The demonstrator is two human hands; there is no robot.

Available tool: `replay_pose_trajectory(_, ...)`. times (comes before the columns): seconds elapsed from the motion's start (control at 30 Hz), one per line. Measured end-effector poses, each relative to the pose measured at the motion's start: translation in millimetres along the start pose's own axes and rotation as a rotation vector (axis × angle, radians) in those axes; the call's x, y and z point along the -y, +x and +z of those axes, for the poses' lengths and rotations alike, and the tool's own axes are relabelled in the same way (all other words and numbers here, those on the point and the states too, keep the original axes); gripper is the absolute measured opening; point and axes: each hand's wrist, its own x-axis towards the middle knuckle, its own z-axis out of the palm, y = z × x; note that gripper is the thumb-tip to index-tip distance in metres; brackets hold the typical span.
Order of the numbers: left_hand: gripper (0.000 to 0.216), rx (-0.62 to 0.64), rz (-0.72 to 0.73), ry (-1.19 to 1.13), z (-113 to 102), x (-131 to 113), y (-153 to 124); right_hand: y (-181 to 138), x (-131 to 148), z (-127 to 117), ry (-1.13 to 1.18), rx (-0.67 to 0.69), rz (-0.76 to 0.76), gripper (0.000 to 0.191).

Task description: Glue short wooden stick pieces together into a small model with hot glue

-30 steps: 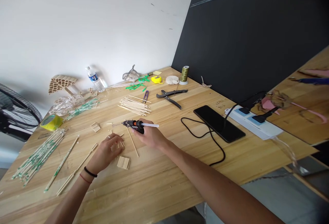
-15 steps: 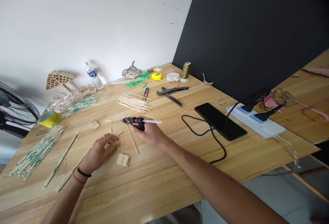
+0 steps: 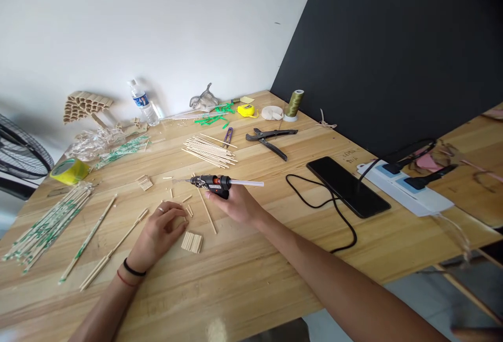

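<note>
My right hand (image 3: 239, 203) is wrapped round the grip of a black hot glue gun (image 3: 212, 182). A clear glue stick (image 3: 247, 183) juts from its back, and the nozzle points left above the table. My left hand (image 3: 163, 229) rests low on the wood, fingers curled and fingertips close together by some short cut stick pieces (image 3: 189, 210); what sits between them, if anything, is too small to make out. Just right of it lies a small panel of short sticks side by side (image 3: 192, 242). Another such panel (image 3: 144, 182) lies farther back, and a long thin stick (image 3: 207, 211) lies below the glue gun.
Loose sticks (image 3: 210, 151) are piled mid-table, with pliers (image 3: 271, 140) to their right. A phone (image 3: 348, 186), a black cable (image 3: 314, 203) and a power strip (image 3: 408, 187) lie on the right. Wrapped sticks (image 3: 51, 224), yellow tape (image 3: 69, 171) and a fan (image 3: 23, 148) are leftward.
The view has shifted slightly. My left hand's fingers have drawn closer together near the small pieces. The glue gun stays in my right hand with little movement.
</note>
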Motion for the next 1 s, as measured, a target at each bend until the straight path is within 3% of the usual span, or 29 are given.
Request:
replay_pose_trajectory(0.2,0.01,-0.085,-0.09,-0.1,4.8,11.0,-3.1,-4.0,0.9,1.1,-0.008,-0.002,0.03,0.018)
replay_pose_trajectory(0.33,0.021,-0.129,-0.252,-0.44,3.8,19.2,-4.6,-7.0,6.1,0.0,0.032,0.024,0.061,0.022)
replay_pose_trajectory(0.47,0.026,-0.211,-0.376,-0.768,3.0,18.8,-5.9,-10.6,9.5,-0.5,0.235,0.092,0.137,0.021)
replay_pose_trajectory(0.6,0.024,-0.183,-0.407,-0.969,3.6,13.4,-6.2,-13.0,9.9,1.6,0.535,0.063,0.236,0.023)
replay_pose_trajectory(0.7,0.024,-0.186,-0.433,-1.072,3.2,11.4,-4.9,-13.9,8.6,3.9,0.62,0.097,0.257,0.027)
replay_pose_trajectory(1.0,0.031,-0.187,-0.485,-1.191,-1.2,6.1,-1.9,-24.3,1.7,3.5,0.499,0.314,0.306,0.033)
